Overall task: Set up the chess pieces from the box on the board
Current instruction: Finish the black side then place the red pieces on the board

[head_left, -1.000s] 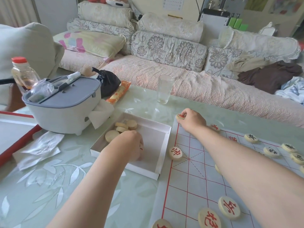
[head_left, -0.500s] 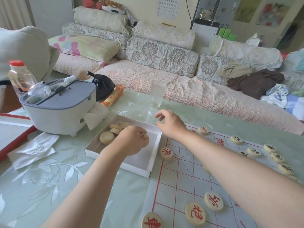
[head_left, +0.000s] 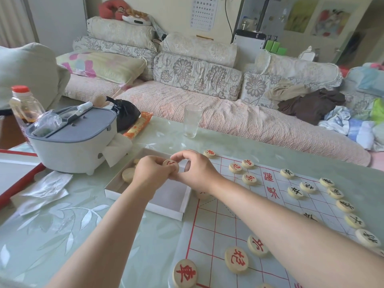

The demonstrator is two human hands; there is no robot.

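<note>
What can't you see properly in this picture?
Head view:
- The held piece: its red character is half covered by fingers of the left hand and right hand.
- The box: some pieces are hidden behind the hands.
- The board: part lies under the right forearm, part is cut off below.

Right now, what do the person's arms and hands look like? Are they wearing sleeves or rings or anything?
The left arm and right arm are bare all the way to the picture's edge: no sleeves show. The left hand and right hand are bare too, with no gloves. I see no watch, bracelet or ring on the parts that show.
</note>
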